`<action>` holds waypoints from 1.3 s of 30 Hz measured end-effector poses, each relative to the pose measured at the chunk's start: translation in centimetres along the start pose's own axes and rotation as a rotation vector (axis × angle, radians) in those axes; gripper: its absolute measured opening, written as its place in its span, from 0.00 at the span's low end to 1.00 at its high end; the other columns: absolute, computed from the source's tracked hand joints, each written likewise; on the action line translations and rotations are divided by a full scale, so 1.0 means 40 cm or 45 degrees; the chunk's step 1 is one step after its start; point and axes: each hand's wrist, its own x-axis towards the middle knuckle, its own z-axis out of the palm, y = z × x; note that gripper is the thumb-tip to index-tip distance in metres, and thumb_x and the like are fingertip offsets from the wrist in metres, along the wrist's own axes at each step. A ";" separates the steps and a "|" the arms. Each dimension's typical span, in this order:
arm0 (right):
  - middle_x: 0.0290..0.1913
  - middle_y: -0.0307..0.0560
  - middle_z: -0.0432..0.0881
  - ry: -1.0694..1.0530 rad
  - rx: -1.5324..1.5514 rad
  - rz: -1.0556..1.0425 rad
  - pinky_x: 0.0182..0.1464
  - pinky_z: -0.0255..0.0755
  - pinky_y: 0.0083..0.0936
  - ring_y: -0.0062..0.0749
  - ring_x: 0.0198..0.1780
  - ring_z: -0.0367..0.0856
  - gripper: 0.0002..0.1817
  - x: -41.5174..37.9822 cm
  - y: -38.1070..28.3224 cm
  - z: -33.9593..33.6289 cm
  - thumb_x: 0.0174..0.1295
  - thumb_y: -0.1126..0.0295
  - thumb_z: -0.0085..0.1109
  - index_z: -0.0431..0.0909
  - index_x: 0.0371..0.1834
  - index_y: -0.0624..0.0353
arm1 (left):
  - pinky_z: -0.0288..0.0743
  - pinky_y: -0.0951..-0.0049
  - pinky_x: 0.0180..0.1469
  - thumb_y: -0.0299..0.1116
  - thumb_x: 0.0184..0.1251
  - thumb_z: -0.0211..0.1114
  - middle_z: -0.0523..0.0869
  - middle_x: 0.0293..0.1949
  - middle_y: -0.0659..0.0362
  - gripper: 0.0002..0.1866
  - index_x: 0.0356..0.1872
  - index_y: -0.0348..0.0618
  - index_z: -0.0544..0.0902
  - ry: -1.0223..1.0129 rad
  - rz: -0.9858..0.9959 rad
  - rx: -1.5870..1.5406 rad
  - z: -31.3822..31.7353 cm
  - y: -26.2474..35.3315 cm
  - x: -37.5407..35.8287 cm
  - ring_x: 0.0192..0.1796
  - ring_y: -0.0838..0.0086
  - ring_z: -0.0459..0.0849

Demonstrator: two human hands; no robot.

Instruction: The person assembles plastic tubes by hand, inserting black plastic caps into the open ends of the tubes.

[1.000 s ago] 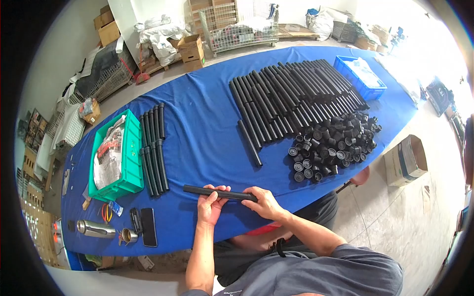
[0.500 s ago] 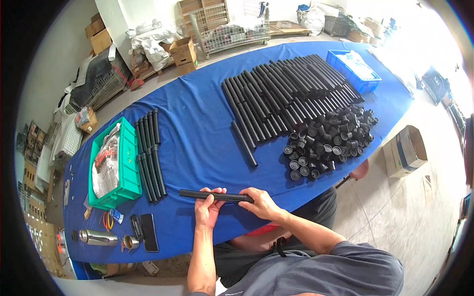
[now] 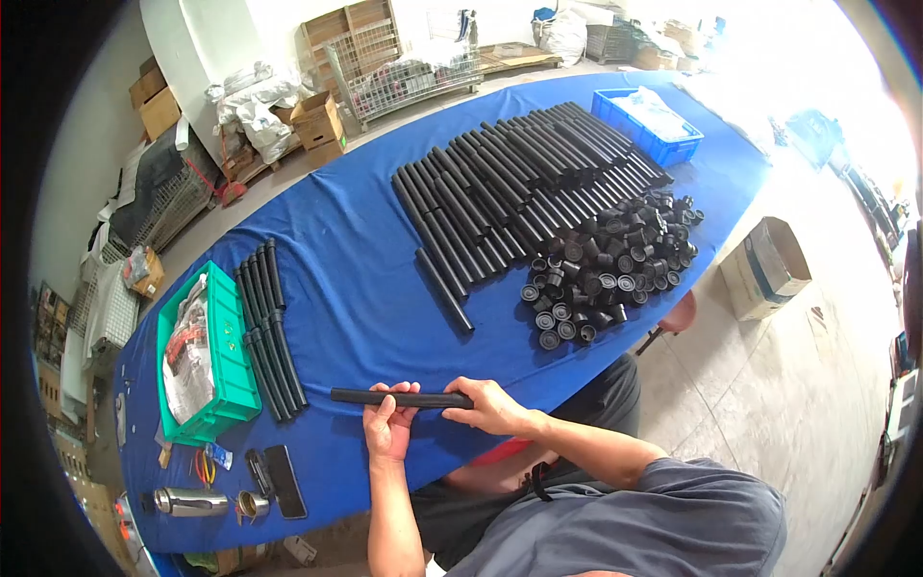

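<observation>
Between my two hands is a black tube (image 3: 433, 399), level above the near edge of the blue-covered table. My left hand (image 3: 390, 430) grips it left of its middle, thumb in front and fingers behind. Closed over the tube's right end is my right hand (image 3: 492, 408); whether a cap sits under those fingers is hidden. Beyond them lies one loose black tube (image 3: 444, 290), beside a large stack of black tubes (image 3: 519, 173). A heap of black caps (image 3: 606, 269) lies in front of the stack. At the left, several black tubes (image 3: 274, 332) rest in rows.
A green crate (image 3: 229, 370) holding wrapped material stands at the table's left, a blue crate (image 3: 673, 149) at its far right. Near the left front lie a phone (image 3: 285, 483), a steel flask (image 3: 192, 502), a metal cup (image 3: 253, 506) and orange-handled tool (image 3: 204, 466). A cardboard box (image 3: 769, 274) stands on the floor.
The head view has turned slightly, so the table's contents sit a little differently in frame. Both hands keep hold of the same black tube, with little change in their grip.
</observation>
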 end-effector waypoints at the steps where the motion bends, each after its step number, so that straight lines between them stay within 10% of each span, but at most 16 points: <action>1: 0.40 0.60 0.85 0.066 -0.059 -0.140 0.46 0.79 0.40 0.52 0.42 0.87 0.18 0.004 0.029 0.011 0.66 0.65 0.70 0.79 0.52 0.64 | 0.88 0.50 0.61 0.22 0.74 0.65 0.88 0.52 0.41 0.11 0.53 0.42 0.79 0.017 0.007 0.014 0.007 -0.001 -0.001 0.60 0.47 0.87; 21: 0.43 0.57 0.84 0.255 -0.277 -0.419 0.43 0.81 0.42 0.55 0.44 0.87 0.19 0.006 0.061 0.048 0.61 0.67 0.74 0.80 0.52 0.63 | 0.85 0.48 0.65 0.25 0.73 0.69 0.89 0.51 0.44 0.12 0.54 0.43 0.79 0.025 -0.002 0.063 0.003 -0.002 -0.004 0.59 0.49 0.88; 28: 0.36 0.58 0.86 0.121 0.099 0.073 0.42 0.80 0.37 0.48 0.38 0.88 0.20 0.008 0.024 0.042 0.64 0.64 0.73 0.81 0.52 0.66 | 0.86 0.48 0.64 0.24 0.73 0.68 0.89 0.51 0.43 0.11 0.53 0.43 0.79 0.042 0.020 0.106 0.015 -0.003 -0.003 0.59 0.49 0.88; 37: 0.39 0.56 0.85 0.269 -0.377 -0.460 0.42 0.80 0.39 0.51 0.39 0.87 0.20 0.018 0.058 0.047 0.64 0.64 0.73 0.81 0.53 0.64 | 0.84 0.47 0.65 0.25 0.74 0.67 0.88 0.53 0.42 0.12 0.55 0.42 0.79 0.030 -0.001 0.043 0.007 0.000 -0.004 0.62 0.48 0.86; 39: 0.42 0.55 0.85 -0.001 0.061 0.084 0.43 0.80 0.39 0.53 0.41 0.87 0.21 0.024 0.017 0.020 0.63 0.64 0.74 0.81 0.54 0.64 | 0.84 0.47 0.66 0.25 0.74 0.67 0.88 0.54 0.42 0.12 0.55 0.42 0.79 -0.019 -0.008 0.023 -0.003 0.002 0.000 0.62 0.48 0.86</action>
